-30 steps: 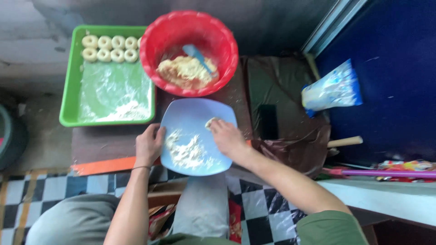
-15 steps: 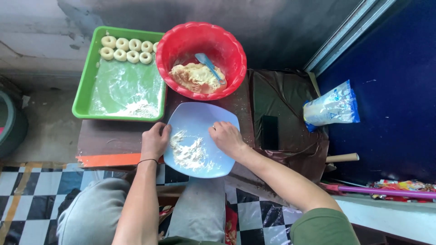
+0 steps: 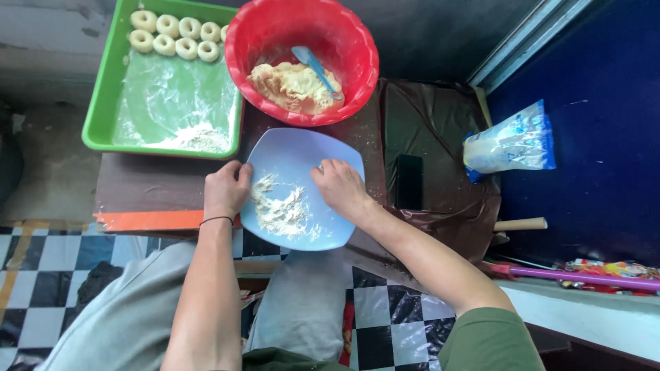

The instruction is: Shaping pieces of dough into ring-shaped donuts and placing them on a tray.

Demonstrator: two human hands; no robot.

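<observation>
While the left hand point(image 3: 225, 189) curls its fingers over the left rim of a pale blue plate point(image 3: 302, 148), the right hand point(image 3: 342, 188) rests palm-down on the plate's right half, fingers bent and spread; whether it grips anything under the palm cannot be told. The plate is smooth plastic, squarish with rounded corners, and lies at the near edge of a low dark table point(image 3: 151, 189), its front rim hanging past that edge over the person's grey-trousered knees. A loose, powdery heap of flour point(image 3: 280, 209) sits on the plate between the two hands.

Just behind the plate stands a round red plastic bowl point(image 3: 271, 38), glossy, holding a soft, lumpy mass of yellowish dough point(image 3: 289, 86) with a light blue spatula point(image 3: 315, 67) lying in it. The bowl's near rim almost meets the plate's far edge. To the left, a rectangular green tray point(image 3: 96, 103) with a raised lip lies beside the bowl; its floor is dusted white, and small ring-shaped dough pieces point(image 3: 175, 38) sit in two rows at its far end.

Right of the plate, a wrinkled brown sheet point(image 3: 440, 130) covers the table, with a flat black phone point(image 3: 410, 182) on it, near the right wrist. A clear plastic bag point(image 3: 512, 141) of white powder lies farther right, well apart.
</observation>
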